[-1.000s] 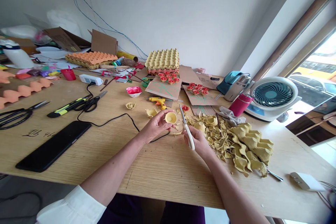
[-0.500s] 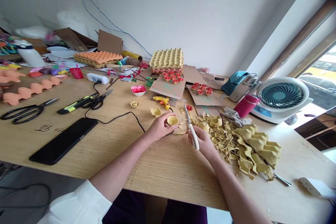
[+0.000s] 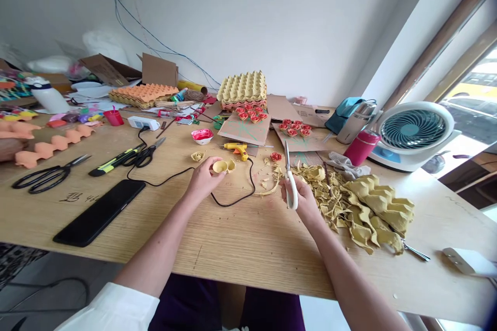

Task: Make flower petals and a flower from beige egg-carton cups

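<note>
Yellow egg-tray cup (image 3: pixel 220 166) in the left hand (image 3: pixel 205 177), white-handled scissors (image 3: pixel 289 175) in the right hand (image 3: pixel 303 199).
Nearest, a black smartphone (image 3: pixel 100 213) lies on the wooden table (image 3: pixel 248 248); the right hand's fingers wrap the scissors' handles, blades pointing away, beside a heap of yellow trimmings (image 3: pixel 330 201). The left hand's fingers pinch the cup, its hollow showing, with a torn yellow piece (image 3: pixel 232 166) just beyond. Farther back come a single red rose (image 3: pixel 275 156), a yellow glue gun (image 3: pixel 240 151), a red-stained white bowl (image 3: pixel 202 141), more red roses (image 3: pixel 252 114) on cardboard sheets (image 3: pixel 233 129), and stacked egg trays (image 3: pixel 241 88).
</note>
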The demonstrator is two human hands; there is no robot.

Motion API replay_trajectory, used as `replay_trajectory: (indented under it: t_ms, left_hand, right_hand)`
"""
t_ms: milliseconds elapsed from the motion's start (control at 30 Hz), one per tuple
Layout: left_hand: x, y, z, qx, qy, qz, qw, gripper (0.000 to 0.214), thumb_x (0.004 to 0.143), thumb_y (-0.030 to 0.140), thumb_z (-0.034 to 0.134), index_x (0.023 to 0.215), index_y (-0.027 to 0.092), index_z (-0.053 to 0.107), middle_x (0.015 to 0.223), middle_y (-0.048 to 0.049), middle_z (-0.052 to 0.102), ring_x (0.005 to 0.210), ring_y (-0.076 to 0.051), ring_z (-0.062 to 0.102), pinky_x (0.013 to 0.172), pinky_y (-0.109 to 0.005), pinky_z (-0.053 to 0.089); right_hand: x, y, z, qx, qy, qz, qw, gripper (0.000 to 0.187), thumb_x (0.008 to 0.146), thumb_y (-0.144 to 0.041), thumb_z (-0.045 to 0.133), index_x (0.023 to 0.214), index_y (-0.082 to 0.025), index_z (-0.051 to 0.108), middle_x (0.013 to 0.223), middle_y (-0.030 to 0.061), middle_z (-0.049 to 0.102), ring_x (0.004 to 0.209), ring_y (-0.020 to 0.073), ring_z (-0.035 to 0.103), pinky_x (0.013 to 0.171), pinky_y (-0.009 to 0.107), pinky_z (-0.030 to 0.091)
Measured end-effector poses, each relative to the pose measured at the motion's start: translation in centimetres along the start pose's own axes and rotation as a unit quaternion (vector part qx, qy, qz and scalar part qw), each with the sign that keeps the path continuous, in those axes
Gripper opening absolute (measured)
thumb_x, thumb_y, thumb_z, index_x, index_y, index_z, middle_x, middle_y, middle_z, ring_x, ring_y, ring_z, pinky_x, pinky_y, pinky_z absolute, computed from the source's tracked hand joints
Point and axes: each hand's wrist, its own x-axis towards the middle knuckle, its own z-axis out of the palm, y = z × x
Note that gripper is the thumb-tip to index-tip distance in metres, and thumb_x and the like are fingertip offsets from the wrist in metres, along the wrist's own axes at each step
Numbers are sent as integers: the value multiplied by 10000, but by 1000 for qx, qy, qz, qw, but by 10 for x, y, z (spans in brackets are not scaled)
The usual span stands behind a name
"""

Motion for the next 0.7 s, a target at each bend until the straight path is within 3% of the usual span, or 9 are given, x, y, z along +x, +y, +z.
replay_trajectory:
  t_ms: [267,500,700]
  left_hand:
    - [-5,-2,-5,60,-2,44,997,333,732,208,704,1060,195,650,1089,-84,644,934,-234,642,904,-395,529]
    - [-10,-5,-10,106,-111,63,986,279,711,153,705,980,207,655,1064,-72,670,993,-253,657,906,-369,525]
    - [-12,-12,-7,122,-130,44,983,354,652,128,764,975,215,651,1067,-93,701,988,-287,671,884,-400,525]
  right_hand:
    - [-1,2,-1,-11,-9,-4,1000,483,850,-685,576,775,-209,536,573,-24,533,491,110,432,464,250,338]
    - [-2,6,1,-49,-34,-2,998,483,872,-676,557,741,-216,494,582,-24,521,515,114,429,486,255,342]
    - [-1,11,1,-64,-44,-1,997,474,880,-666,555,732,-222,483,588,-20,513,528,123,423,499,265,346]
